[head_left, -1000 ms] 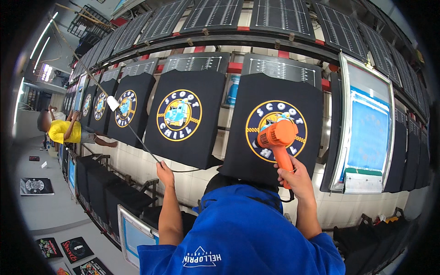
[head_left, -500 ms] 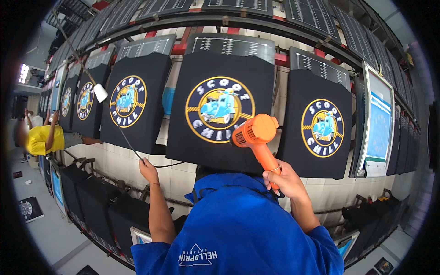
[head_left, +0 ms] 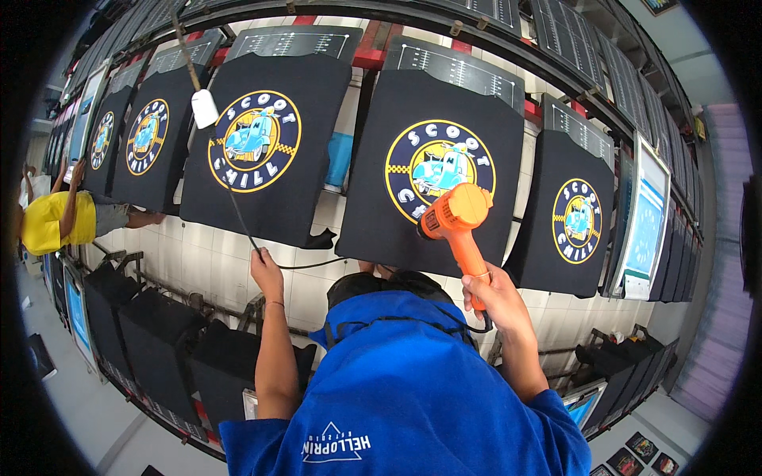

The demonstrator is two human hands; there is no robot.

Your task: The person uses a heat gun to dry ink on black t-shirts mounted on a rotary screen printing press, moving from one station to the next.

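I've got open space left of the left hand [head_left: 267,274], over tiled floor [head_left: 194,255]; row of black shirts [head_left: 163,329] blocks behind-left. Black cable [head_left: 240,216] runs forward-left from that hand, plus a stretch rightward into the space between hands: snag risk. Heat gun [head_left: 458,218] obstructs directly ahead of right hand [head_left: 496,295]. I can pass right of it; framed screen [head_left: 647,214] stands farther right.

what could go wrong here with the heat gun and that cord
The right hand holds the orange heat gun over a printed black shirt; if it is hot and lingers, it might scorch the print.
The left hand holds the black cord, which crosses in view before the neighbouring print; it could rub there.
A hard pull might loosen the cord at the white connector.
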